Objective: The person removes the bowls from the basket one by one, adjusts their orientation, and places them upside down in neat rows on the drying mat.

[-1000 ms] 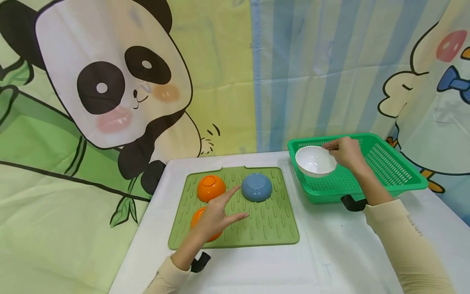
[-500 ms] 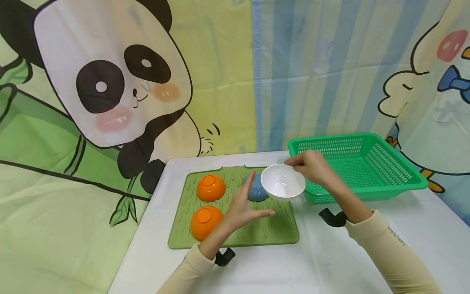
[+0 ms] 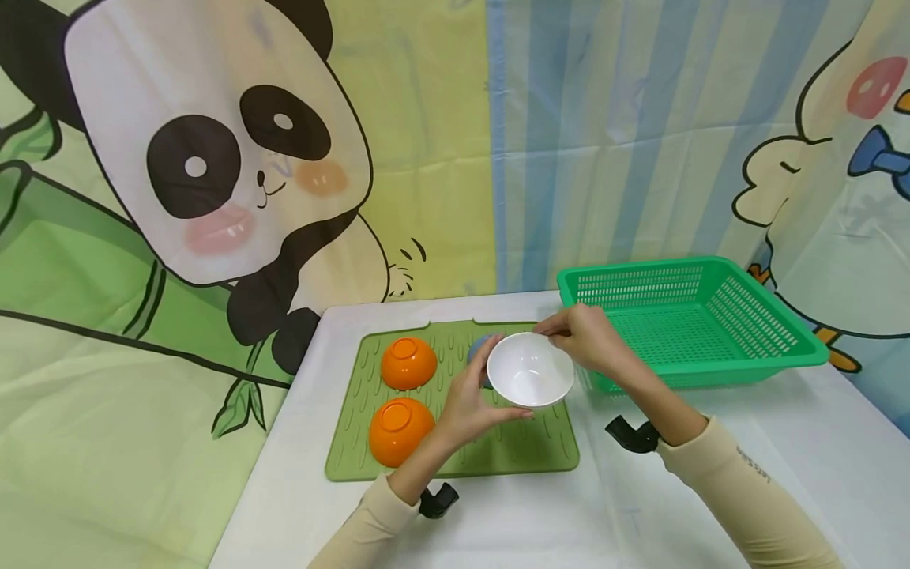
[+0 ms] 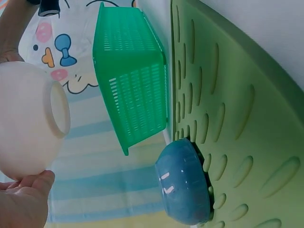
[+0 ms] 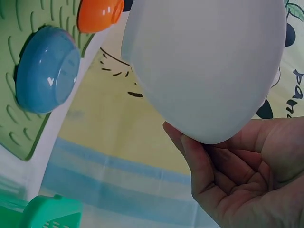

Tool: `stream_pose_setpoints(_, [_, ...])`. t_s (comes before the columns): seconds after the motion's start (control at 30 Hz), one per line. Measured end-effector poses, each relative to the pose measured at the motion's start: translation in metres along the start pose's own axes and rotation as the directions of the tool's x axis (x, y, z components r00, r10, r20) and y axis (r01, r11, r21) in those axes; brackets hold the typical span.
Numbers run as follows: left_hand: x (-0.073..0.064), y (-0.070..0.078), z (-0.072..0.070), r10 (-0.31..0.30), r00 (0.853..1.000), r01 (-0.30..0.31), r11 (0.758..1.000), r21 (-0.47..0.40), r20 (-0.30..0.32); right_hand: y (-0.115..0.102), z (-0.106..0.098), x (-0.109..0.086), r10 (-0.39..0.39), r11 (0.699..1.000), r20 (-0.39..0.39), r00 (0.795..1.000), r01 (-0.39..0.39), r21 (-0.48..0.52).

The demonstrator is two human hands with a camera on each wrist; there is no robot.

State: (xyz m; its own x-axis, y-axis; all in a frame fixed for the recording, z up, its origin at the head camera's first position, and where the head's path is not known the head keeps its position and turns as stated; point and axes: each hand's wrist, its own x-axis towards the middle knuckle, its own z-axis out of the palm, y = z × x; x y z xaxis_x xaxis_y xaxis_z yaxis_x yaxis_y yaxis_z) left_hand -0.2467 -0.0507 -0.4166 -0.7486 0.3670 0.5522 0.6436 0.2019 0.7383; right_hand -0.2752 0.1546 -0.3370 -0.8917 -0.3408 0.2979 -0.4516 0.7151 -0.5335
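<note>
A white bowl [image 3: 531,370] is held up over the right half of a green draining mat [image 3: 512,457], its open side facing the head camera. My right hand [image 3: 587,338] pinches its far rim between thumb and fingers. From the left, my left hand [image 3: 465,405] spreads round the bowl, fingers along its side and thumb at its near lower edge. In the left wrist view, the bowl's foot ring shows, with a blue bowl [image 4: 183,183] standing upside down on the mat beyond. That blue bowl is mostly hidden behind the white one in the head view.
Two orange bowls, a far one [image 3: 408,365] and a near one [image 3: 400,433], lie upside down on the mat's left side. A green plastic basket [image 3: 711,365] stands to the right on the white table [image 3: 569,521]. A printed curtain [image 3: 441,158] hangs behind.
My right hand has brought the white bowl left, from over the basket to above the mat. The left hand has moved right and now takes hold of the bowl too.
</note>
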Motion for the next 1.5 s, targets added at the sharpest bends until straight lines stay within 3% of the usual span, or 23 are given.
stream_pose_setpoints(0.2, [0.000, 0.023, -0.011, 0.007, 1.000, -0.006, 0.996, -0.092, 0.011, -0.001, 0.001, -0.001, 0.007, 0.999, -0.004, 1.000, -0.007, 0.050])
stream_pose_setpoints(0.4, [0.001, 0.025, -0.018, -0.098, 0.995, 0.100, 0.975, -0.197, 0.022, 0.008, 0.003, -0.009, 0.028, 0.960, -0.001, 1.000, -0.026, 0.280])
stream_pose_setpoints(0.47, [0.001, 0.025, -0.020, -0.115, 0.993, 0.115, 0.968, -0.221, 0.015, 0.014, 0.007, -0.013, -0.027, 0.935, -0.038, 0.999, 0.039, 0.352])
stream_pose_setpoints(0.53, [0.001, 0.025, -0.021, -0.122, 0.992, 0.121, 0.965, -0.232, 0.009, 0.022, 0.013, -0.018, -0.122, 0.888, -0.092, 0.988, 0.150, 0.434])
stream_pose_setpoints(0.6, [0.001, 0.026, -0.022, -0.124, 0.992, 0.122, 0.964, -0.235, 0.005, 0.029, 0.020, -0.024, -0.258, 0.809, -0.162, 0.952, 0.305, 0.502])
stream_pose_setpoints(0.67, [0.001, 0.026, -0.023, -0.126, 0.992, 0.124, 0.964, -0.233, 0.006, 0.035, 0.027, -0.031, -0.383, 0.713, -0.233, 0.894, 0.447, 0.541])
stream_pose_setpoints(0.7, [0.001, 0.027, -0.023, -0.130, 0.992, 0.128, 0.964, -0.233, 0.008, 0.036, 0.030, -0.034, -0.432, 0.678, -0.266, 0.862, 0.505, 0.534])
stream_pose_setpoints(0.73, [0.001, 0.027, -0.024, -0.131, 0.991, 0.129, 0.964, -0.233, 0.009, 0.037, 0.033, -0.036, -0.474, 0.663, -0.299, 0.828, 0.560, 0.497])
stream_pose_setpoints(0.83, [0.001, 0.029, -0.025, -0.125, 0.992, 0.125, 0.965, -0.229, 0.014, 0.037, 0.042, -0.041, -0.548, 0.663, -0.382, 0.744, 0.665, 0.343])
stream_pose_setpoints(0.97, [0.000, 0.029, -0.026, -0.109, 0.994, 0.112, 0.965, -0.236, 0.029, 0.035, 0.053, -0.044, -0.597, 0.693, -0.440, 0.671, 0.707, 0.139])
stream_pose_setpoints(1.23, [-0.001, 0.031, -0.025, -0.092, 0.995, 0.102, 0.959, -0.265, 0.050, 0.032, 0.062, -0.045, -0.584, 0.714, -0.537, 0.609, 0.700, 0.017])
stream_pose_setpoints(1.5, [-0.001, 0.029, -0.026, -0.079, 0.996, 0.089, 0.961, -0.262, 0.052, 0.054, 0.075, -0.040, -0.584, 0.710, -0.557, 0.590, 0.704, 0.002])
